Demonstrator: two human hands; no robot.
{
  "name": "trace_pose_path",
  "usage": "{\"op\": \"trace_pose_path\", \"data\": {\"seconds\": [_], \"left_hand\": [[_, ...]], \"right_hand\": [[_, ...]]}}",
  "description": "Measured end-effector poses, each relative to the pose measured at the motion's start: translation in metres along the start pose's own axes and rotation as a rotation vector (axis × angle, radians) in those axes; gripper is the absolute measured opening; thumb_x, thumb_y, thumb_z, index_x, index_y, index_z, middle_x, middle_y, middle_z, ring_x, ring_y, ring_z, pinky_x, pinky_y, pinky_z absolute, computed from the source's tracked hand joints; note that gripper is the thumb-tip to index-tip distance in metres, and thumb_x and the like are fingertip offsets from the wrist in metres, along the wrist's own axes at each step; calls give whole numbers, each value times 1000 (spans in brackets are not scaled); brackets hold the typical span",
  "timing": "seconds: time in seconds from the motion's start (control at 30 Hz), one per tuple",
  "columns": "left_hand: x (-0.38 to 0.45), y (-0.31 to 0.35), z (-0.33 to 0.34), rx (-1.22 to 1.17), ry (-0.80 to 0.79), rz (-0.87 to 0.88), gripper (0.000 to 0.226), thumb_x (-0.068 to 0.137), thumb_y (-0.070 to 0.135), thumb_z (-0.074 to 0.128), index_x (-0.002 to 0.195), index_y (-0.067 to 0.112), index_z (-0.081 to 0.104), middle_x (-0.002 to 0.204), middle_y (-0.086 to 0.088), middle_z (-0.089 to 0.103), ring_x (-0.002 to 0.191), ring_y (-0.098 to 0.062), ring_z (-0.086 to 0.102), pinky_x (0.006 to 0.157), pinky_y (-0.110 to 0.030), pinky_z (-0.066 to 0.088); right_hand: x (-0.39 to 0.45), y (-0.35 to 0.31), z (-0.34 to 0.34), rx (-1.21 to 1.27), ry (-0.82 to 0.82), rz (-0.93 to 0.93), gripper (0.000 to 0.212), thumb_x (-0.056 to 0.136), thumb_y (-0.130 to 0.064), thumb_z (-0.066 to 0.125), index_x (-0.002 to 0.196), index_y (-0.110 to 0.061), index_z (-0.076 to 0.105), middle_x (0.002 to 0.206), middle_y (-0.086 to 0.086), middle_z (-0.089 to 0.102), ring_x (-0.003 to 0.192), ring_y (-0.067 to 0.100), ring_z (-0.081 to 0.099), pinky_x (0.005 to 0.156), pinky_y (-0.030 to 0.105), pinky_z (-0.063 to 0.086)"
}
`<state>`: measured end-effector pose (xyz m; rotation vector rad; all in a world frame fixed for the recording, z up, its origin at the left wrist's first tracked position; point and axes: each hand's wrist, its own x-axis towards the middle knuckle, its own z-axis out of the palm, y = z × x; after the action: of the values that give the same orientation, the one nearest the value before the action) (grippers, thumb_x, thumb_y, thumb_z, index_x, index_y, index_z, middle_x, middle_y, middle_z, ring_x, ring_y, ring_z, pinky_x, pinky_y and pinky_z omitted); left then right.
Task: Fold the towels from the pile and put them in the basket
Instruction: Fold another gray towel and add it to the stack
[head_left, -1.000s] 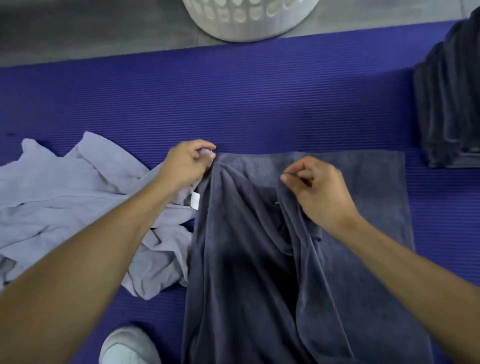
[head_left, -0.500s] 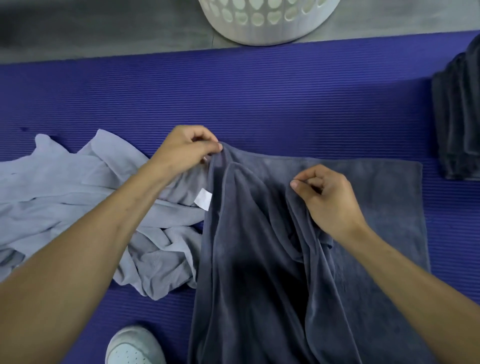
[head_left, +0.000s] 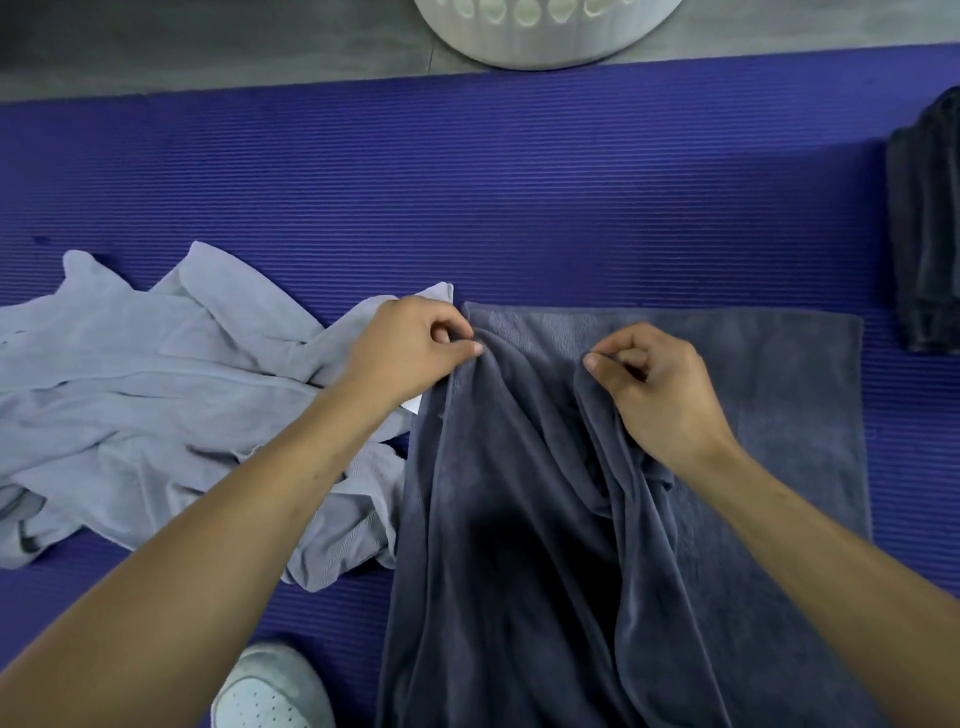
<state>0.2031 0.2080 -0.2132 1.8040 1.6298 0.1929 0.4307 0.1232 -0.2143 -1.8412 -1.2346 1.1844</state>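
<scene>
A ribbed purple foam mat (head_left: 519, 197) spread over a grey floor carries the work, and on it a large dark grey terry towel (head_left: 779, 415) now lies with its far edge flat and square, a corner of that edge newly showing beyond the left hand; over the past second the hands have carried the gathered near layer forward, so the fold sits closer to that edge than it did. To the left sprawls the rumpled pale lilac pile of unfolded towels (head_left: 156, 389), touching the dark towel's left side. At the top edge stands a white perforated plastic laundry basket (head_left: 545, 36), well apart from the towel, and at the far right a stack of dark folded cloth (head_left: 930, 234) rests on the mat. The left hand (head_left: 410, 348) pinches the raised layer between thumb and curled fingers (head_left: 467, 349); the right hand (head_left: 660, 384) pinches a second ridge the same way, and the cloth sags in deep creases between them. A white shoe (head_left: 270, 691) shows at the bottom. The shift suggests the first fold is nearly laid: the held edge appears ready to be set down along the far edge, with smoothing, further folds and the trip to the basket not yet done
</scene>
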Motion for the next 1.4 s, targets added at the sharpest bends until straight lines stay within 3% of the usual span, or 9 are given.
{"op": "trace_pose_path", "data": {"seconds": [0.2, 0.27, 0.37, 0.43, 0.57, 0.7, 1.0, 1.23, 1.4], "left_hand": [[0, -5, -2, -68, 137, 10, 10, 82, 19, 74, 74, 26, 71, 63, 10, 56, 53, -1, 48, 59, -20, 40], [-2, -3, 0, 11, 126, 77, 5, 81, 23, 74, 83, 27, 71, 69, 9, 57, 64, -3, 52, 65, -24, 44], [2, 0, 5, 201, 46, 128, 27, 82, 37, 73, 109, 32, 70, 74, 12, 54, 85, -10, 55, 80, -36, 51], [8, 2, 4, 264, 2, 77, 32, 82, 44, 73, 112, 34, 68, 78, 14, 54, 94, -12, 56, 85, -37, 51], [19, 1, -4, 250, -19, -12, 10, 81, 36, 77, 81, 29, 71, 65, 12, 58, 71, -5, 57, 72, -30, 51], [17, -6, -8, -29, 55, -99, 6, 80, 21, 80, 80, 19, 75, 61, 5, 58, 48, 1, 47, 54, -6, 36], [22, -6, -1, -90, 275, -73, 7, 78, 23, 80, 76, 22, 73, 81, 5, 70, 82, -7, 63, 79, -18, 48], [19, -5, 0, -128, 313, -142, 10, 78, 22, 81, 74, 24, 71, 75, 11, 70, 75, -6, 67, 76, -20, 53], [4, 8, 1, -23, 420, 70, 6, 84, 19, 74, 80, 16, 70, 74, 16, 66, 72, -2, 64, 72, -4, 42]], "right_hand": [[-1, 1, -4, 6, -2, -1, 9, 96, -21, 63, 86, -20, 64, 65, 2, 69, 43, 7, 49, 44, 14, 41], [0, 2, -4, -1, -2, -3, 9, 96, -22, 63, 86, -21, 64, 66, 2, 70, 46, 10, 52, 45, 17, 44], [0, 2, -2, -13, -6, -11, 8, 95, -22, 64, 87, -20, 64, 68, 2, 71, 55, 20, 60, 51, 28, 52], [0, 3, -2, -10, -6, -15, 9, 95, -22, 63, 87, -20, 64, 67, 3, 70, 50, 15, 56, 49, 22, 49], [-1, 4, -5, 9, -2, -6, 9, 95, -21, 63, 86, -21, 64, 67, 4, 70, 52, 21, 56, 49, 21, 47], [0, 4, -6, 21, 0, 1, 9, 95, -21, 64, 87, -21, 64, 69, 2, 72, 59, 21, 63, 53, 21, 51], [5, 4, -3, 5, 8, 3, 8, 95, -24, 64, 88, -19, 64, 65, 4, 68, 47, 6, 51, 48, 15, 45], [4, 7, 0, -12, 2, 7, 8, 95, -24, 64, 88, -20, 63, 63, 1, 68, 45, 4, 51, 48, 15, 43], [3, 6, 0, -17, -1, 17, 7, 95, -25, 64, 88, -22, 63, 67, 1, 69, 57, 22, 59, 56, 31, 52]]}}
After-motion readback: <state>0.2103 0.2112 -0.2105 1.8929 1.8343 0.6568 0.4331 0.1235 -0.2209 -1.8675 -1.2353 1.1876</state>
